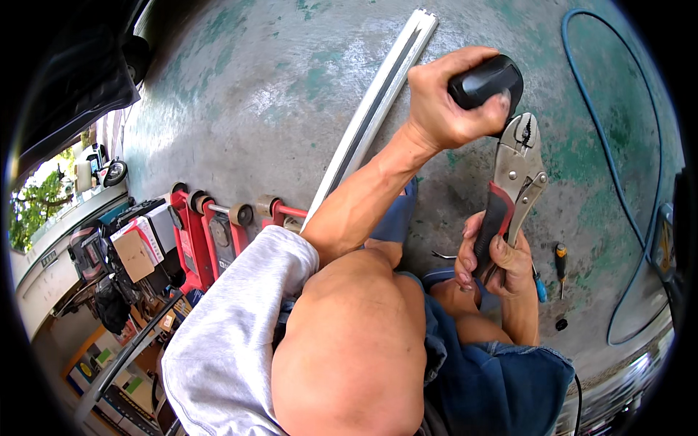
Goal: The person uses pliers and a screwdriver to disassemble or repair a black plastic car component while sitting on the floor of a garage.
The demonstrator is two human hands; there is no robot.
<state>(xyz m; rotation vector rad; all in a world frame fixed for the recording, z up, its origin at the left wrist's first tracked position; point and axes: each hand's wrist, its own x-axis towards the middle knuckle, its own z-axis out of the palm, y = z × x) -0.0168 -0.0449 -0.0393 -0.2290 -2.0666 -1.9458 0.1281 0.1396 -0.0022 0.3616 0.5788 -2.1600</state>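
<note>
My left hand (454, 102), raised at the upper middle, is closed on a black rounded plastic object (487, 81). Just below it, locking pliers (520, 160) with red-and-black grips point upward, held by my right hand (502, 261) around the handles. The jaws sit very close to the black object; I cannot tell whether they touch or grip it. On the floor right of my right hand lie a yellow-and-black screwdriver (560, 263), a blue-handled tool (541, 289), partly hidden, and a small black round piece (561, 324).
A long white metal rail (371, 109) lies diagonally on the concrete floor (254, 94). Red floor jacks (193, 243) stand at left beside stacked boxes (138, 247). A blue hose (607, 145) loops at right. A dark vehicle part (80, 87) fills the upper left. My bare knee occupies the bottom middle.
</note>
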